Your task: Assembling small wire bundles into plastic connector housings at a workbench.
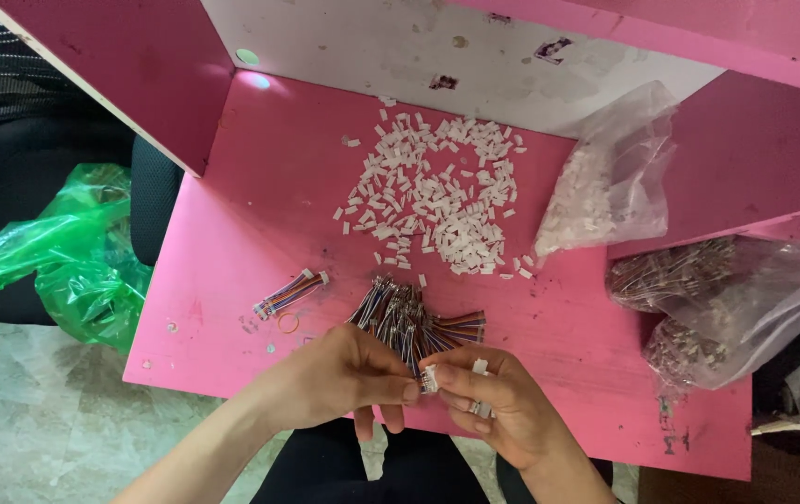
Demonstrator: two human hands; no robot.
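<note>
Between our fingertips sits a small white connector housing [430, 378], held at the near edge of the pink bench [232, 243]. Our right hand [493, 401] pinches it between thumb and forefinger, with another white piece showing among its curled fingers. Our left hand [344, 373] is closed in a pinch on the coloured wires that run up from the housing, its fingertips touching the same spot.

Just beyond our hands lies a loose bundle of multicoloured wire leads [414, 317], fanned out on the bench. To its left, apart from the bundle, lies a single finished wire harness [290, 293] with a white plug at one end, and a rubber band [288, 323] lies just beside it.

Farther back, a wide scatter of white connector housings [437, 196] covers the middle of the bench. To the right of it rests a clear plastic bag of white housings [605, 187], and nearer the right edge a clear bag of wire leads [717, 308]. Off the bench to the left, a green plastic bag [73, 252] lies against a black chair [27, 177].
</note>
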